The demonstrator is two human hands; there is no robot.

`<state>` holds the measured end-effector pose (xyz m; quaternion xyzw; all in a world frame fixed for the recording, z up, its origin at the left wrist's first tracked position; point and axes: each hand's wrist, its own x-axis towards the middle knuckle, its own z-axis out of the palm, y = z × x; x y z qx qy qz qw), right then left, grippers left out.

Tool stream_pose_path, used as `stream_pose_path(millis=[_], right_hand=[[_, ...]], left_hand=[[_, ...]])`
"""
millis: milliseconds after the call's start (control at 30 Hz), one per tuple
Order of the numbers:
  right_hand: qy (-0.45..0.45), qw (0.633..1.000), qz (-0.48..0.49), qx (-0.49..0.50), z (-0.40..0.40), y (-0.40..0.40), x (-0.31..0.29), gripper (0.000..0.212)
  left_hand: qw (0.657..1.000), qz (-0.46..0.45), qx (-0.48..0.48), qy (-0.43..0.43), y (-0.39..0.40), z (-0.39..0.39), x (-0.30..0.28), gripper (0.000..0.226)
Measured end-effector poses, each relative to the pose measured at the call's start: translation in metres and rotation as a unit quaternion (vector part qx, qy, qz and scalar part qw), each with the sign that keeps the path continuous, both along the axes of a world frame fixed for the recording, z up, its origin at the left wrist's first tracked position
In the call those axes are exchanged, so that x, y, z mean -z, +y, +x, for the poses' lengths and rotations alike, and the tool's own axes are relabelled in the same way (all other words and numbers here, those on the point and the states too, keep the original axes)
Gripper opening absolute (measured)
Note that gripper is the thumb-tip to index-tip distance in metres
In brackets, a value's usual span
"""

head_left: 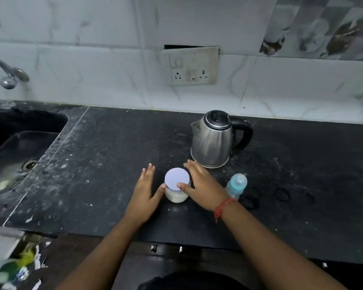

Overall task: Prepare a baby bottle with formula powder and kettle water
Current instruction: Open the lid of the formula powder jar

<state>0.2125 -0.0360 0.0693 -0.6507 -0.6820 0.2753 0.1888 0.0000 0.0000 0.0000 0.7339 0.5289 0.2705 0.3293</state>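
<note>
Your right hand (199,185) reaches in from the desk's near edge with the forearm angled up and to the left, a red thread band (223,207) tied round the wrist. Its fingers are straight and loosely spread, draped over the right side of the powder jar (176,192), with the thumb tip resting on the near edge of the jar's white lid (177,178). It touches the jar rather than clamping it.

Your left hand (144,189) comes in from the near edge too, its forearm slanting up and to the right. Its palm faces down, fingers straight and close together pointing toward the back wall, and the thumb stretches out sideways until its tip meets the left side of the jar just under the lid. So both of your hands flank the jar with extended fingers, neither one curled round it.

The jar stands upright near the middle of the desk (113,143), lid on, white powder showing through its clear lower wall. The baby bottle (236,186) stands just right of your right wrist, toward the near edge. The steel kettle (215,139) sits behind both, closer to the desk's back edge, handle pointing right, lid closed. The sink (19,147) is sunk into the desk's left end.
</note>
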Motion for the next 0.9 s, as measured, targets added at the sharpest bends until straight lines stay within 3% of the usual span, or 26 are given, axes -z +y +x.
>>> stream_pose_path(millis=[200,300,467,600,800,900], right_hand=[[-0.116,0.993,-0.011,-0.025,-0.019,0.012,0.011,0.081],[-0.112,0.994,0.019,-0.002,-0.022,0.009,0.013,0.076],[0.013,0.996,0.046,0.077,-0.025,-0.002,0.012,0.073],[0.145,0.981,0.017,0.125,-0.024,-0.011,0.007,0.065],[-0.005,0.995,-0.055,0.077,-0.012,-0.012,0.001,0.076],[-0.015,0.995,-0.054,0.080,-0.009,-0.011,-0.004,0.068]], left_hand=[[0.994,-0.084,0.059,0.026,-0.005,-0.005,0.013,0.083],[0.992,-0.099,0.077,0.023,-0.007,0.000,0.013,0.093],[0.992,-0.108,0.041,-0.043,-0.017,0.014,0.006,0.117],[0.998,-0.046,0.027,-0.046,-0.015,0.018,0.004,0.104],[0.992,0.071,0.099,0.017,-0.015,0.024,-0.008,0.087],[0.990,0.072,0.123,0.020,-0.017,0.029,-0.013,0.086]])
